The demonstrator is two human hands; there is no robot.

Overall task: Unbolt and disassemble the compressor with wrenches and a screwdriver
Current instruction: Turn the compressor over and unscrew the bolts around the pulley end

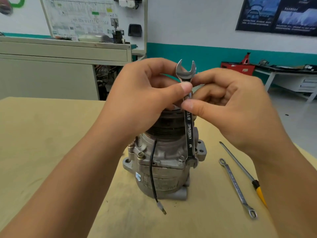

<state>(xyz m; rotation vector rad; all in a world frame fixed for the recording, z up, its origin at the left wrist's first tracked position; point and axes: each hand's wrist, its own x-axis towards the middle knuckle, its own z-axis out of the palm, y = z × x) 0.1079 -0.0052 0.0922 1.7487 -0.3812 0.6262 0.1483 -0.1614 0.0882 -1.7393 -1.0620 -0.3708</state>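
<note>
Open-end wrench (188, 131) held upright above compressor (164, 157).
Left hand (145, 95) and right hand (233, 103) pinch its stiff, slick shank at 12 o'clock; the compressor, probably heavy, needs steadying.

A grey cast-metal compressor (163, 160) is stood upright on a pale wooden table (51, 134), with a thin black wire (151, 169) hung down its near side. A chrome steel open-ended wrench (188, 133) is held upright over the compressor's right part, pinched by the left hand (142, 100) from the compressor's left and the right hand (231, 107) from its right. Right of the compressor, a steel ring spanner (237, 187) and a yellow-handled screwdriver (239, 164) are laid on the table, the screwdriver farther out.
</note>
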